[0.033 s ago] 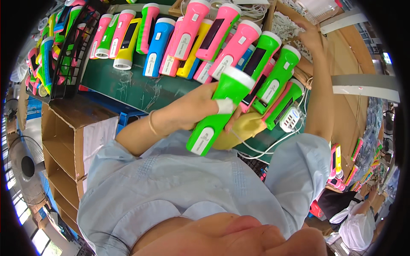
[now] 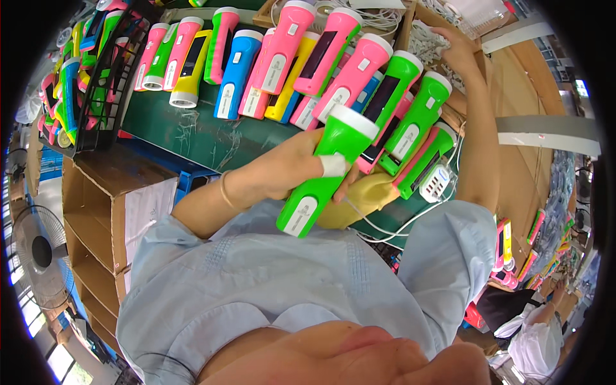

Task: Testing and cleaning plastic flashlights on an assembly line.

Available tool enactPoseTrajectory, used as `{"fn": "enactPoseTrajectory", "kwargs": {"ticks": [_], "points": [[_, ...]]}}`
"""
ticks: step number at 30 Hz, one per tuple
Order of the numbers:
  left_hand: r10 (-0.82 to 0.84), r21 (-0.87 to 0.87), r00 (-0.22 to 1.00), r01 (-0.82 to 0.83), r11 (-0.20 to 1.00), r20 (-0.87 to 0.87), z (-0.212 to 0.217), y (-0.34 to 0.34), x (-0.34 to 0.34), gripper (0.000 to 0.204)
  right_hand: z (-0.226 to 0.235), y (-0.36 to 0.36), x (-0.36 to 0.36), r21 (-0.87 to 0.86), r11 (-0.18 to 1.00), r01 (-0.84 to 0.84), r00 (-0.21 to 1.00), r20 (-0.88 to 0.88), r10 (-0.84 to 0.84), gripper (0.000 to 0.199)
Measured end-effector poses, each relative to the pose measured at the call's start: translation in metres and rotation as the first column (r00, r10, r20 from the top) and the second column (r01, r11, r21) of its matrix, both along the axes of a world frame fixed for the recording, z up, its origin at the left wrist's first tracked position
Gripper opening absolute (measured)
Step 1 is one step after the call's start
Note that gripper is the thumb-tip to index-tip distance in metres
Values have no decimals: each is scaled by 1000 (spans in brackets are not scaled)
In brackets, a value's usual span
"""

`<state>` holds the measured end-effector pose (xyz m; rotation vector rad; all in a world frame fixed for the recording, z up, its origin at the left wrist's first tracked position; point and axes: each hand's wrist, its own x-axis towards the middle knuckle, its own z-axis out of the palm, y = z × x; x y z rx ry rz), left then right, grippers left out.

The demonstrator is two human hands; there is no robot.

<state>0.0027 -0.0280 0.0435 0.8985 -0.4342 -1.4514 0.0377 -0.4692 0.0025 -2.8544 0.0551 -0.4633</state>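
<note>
My left hand (image 2: pixel 289 168) is closed around a green flashlight (image 2: pixel 314 191) with a white rim, held tilted in front of my chest, lens end up and away. White tape wraps the thumb; a pale label marks the flashlight's lower end. At the far right, my right hand (image 2: pixel 457 54) reaches over a wooden box (image 2: pixel 405 29) of small white parts (image 2: pixel 427 40). Its fingers look spread, though the tips are partly hidden among the parts. Several pink, green, blue and yellow flashlights (image 2: pixel 282 51) lie in a row beyond my left hand.
A white multi-port charger (image 2: pixel 436 183) with white cables sits right of a yellow cloth (image 2: pixel 359 199) on the green table (image 2: pixel 192 138). A black basket (image 2: pixel 102 83) of flashlights stands at left, above cardboard shelving (image 2: pixel 96 224). A fan (image 2: pixel 42 250) is far left; another person (image 2: pixel 536 340) works at right.
My right hand has shifted slightly left and up over the box of white parts. The held flashlight has dropped a little toward me, still in my left hand.
</note>
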Motion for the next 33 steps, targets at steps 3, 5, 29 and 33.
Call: {"fn": "enactPoseTrajectory", "kwargs": {"ticks": [3,5,29,33], "points": [[35,-21,998,-36,999,-51,-1,10,2,22,-1,16,16,-307,942,138,958,-200,-206,36],[68,8,996,-68,998,-48,-2,8,6,22,0,10,13,-406,914,7,985,-157,-78,34],[149,9,988,-150,989,36,-8,40,-27,36,61,332,-173,10,995,-97,987,131,95,28],[98,45,995,-96,994,-37,-1,44,-32,37,57,333,-178,-284,949,-137,970,158,187,29]]}}
